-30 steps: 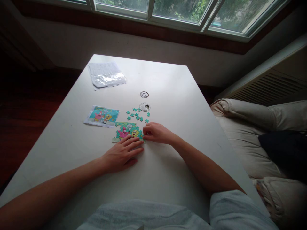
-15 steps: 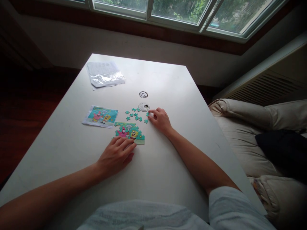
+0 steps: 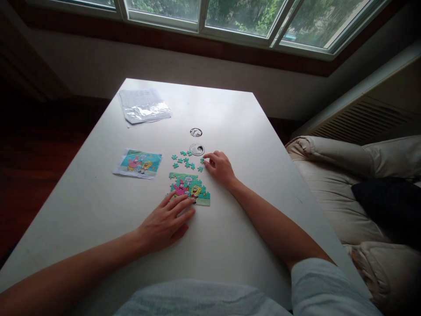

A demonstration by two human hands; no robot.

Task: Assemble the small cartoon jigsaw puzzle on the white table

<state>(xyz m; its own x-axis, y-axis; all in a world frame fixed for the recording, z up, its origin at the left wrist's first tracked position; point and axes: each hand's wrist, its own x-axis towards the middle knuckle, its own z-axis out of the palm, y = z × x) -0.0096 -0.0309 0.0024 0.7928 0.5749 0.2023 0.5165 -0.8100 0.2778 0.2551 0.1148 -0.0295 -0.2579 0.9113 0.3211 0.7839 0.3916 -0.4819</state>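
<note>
A small cartoon jigsaw puzzle (image 3: 190, 188), partly assembled, lies on the white table (image 3: 230, 228). My left hand (image 3: 166, 221) rests flat with spread fingers, its fingertips touching the puzzle's near left edge. Several loose teal pieces (image 3: 186, 161) are scattered just beyond the puzzle. My right hand (image 3: 219, 166) is at the right end of that scatter, fingers curled, fingertips pinching at a piece; whether it holds one is too small to see.
A printed reference picture (image 3: 138, 163) lies left of the puzzle. A clear plastic bag on paper (image 3: 143, 106) sits at the far left. Two round cable-hole caps (image 3: 196, 149) lie beyond the pieces. A cushioned sofa (image 3: 355, 184) stands right of the table, under windows.
My right hand left the puzzle's right edge and reached up to the loose pieces. My left hand slid the puzzle a little to the right and nearer to me.
</note>
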